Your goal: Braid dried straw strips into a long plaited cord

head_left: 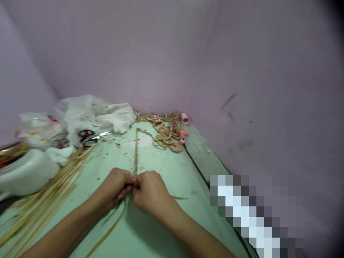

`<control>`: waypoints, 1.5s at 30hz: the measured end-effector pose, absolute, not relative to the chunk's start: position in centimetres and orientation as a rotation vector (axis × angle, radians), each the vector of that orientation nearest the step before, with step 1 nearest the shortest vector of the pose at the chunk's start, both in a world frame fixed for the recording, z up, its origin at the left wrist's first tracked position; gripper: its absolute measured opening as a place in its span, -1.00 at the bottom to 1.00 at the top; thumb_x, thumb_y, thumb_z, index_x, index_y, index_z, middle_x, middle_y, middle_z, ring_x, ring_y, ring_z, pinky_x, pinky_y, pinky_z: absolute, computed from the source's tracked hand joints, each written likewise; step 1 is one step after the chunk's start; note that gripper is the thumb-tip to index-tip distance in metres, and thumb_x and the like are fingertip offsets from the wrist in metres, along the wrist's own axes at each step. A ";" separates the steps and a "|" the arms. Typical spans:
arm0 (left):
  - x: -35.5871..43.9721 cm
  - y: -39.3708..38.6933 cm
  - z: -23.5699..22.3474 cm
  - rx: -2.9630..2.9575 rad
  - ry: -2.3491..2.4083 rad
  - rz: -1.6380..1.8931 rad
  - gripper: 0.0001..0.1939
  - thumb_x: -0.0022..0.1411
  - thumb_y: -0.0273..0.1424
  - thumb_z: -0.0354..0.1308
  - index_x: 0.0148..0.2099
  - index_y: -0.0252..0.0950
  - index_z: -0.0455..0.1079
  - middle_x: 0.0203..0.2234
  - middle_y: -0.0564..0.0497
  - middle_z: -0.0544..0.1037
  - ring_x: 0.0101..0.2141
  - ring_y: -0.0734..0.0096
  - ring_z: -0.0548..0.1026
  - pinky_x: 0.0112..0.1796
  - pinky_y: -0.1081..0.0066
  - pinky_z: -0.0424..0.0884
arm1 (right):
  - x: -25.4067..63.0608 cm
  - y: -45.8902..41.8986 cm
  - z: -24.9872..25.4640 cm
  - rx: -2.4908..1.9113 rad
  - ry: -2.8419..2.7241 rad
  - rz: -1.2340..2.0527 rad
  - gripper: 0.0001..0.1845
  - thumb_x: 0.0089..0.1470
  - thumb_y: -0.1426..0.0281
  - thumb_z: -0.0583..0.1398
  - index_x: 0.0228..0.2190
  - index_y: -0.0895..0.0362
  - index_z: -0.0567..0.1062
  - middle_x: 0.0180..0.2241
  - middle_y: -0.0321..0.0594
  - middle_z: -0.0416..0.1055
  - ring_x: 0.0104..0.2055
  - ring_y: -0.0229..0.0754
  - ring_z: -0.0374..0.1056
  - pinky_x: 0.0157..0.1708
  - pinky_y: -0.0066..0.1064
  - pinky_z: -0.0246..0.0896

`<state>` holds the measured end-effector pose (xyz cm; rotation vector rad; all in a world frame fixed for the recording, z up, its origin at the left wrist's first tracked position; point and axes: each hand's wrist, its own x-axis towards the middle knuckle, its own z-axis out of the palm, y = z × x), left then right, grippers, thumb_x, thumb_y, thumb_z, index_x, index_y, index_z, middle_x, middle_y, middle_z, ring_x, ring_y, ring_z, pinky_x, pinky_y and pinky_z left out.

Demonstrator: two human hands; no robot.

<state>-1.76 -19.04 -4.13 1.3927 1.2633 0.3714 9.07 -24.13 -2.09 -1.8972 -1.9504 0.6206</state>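
Observation:
My left hand (119,182) and my right hand (149,190) meet at the near end of a thin braided straw cord (136,150), both closed on it with fingertips pinched together. The cord runs straight away from me over the table, then bends right toward a heap of coiled braid (168,136). Loose flat straw strands (107,234) trail from below my hands toward me, and a short one sticks out to the right past my right wrist. My fingers hide the exact point where the strands cross.
On the green table (158,236), a bundle of loose straw (51,190) lies at left beside a white container (29,172). Black-handled scissors (88,139) rest near white plastic bags (99,113). A pink power plug fitting (183,134) with a black cable (196,163) lies along the right side, by the wall.

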 end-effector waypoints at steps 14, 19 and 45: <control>-3.1 -18.4 -3.3 1.255 1.044 0.422 -0.86 -0.28 -0.42 0.06 -0.71 -0.34 0.15 -0.87 0.20 0.09 -0.82 0.73 -0.07 -0.75 0.55 -0.23 | 11.2 -21.8 -2.6 -1.625 -1.108 1.346 -0.86 -0.16 0.43 0.08 -0.52 0.24 0.40 -0.59 -0.21 0.37 -0.61 -0.34 0.22 -0.67 -0.54 0.07; -3.3 -18.3 -3.5 1.280 1.031 0.411 -0.92 -0.29 -0.44 0.02 -0.68 -0.36 0.21 -0.87 0.19 0.11 -0.80 0.72 -0.05 -0.73 0.56 -0.20 | 9.8 -22.1 -3.1 -1.497 -1.104 1.617 -0.87 -0.19 0.46 0.06 -0.67 0.22 0.32 -0.75 -0.31 0.26 -0.75 -0.41 0.10 -0.75 -0.57 -0.02; -2.3 -24.8 -3.0 2.544 1.427 -0.009 -0.65 -0.03 -0.58 -0.17 -0.25 -0.36 0.39 -0.45 -0.18 0.49 -0.43 0.24 0.44 -0.39 0.33 0.24 | 8.9 -22.0 -5.4 -1.526 -1.007 1.542 -0.90 -0.30 0.50 0.07 -0.72 0.16 0.22 -0.90 -0.49 0.00 -0.84 -0.48 -0.20 -0.77 -0.53 -0.41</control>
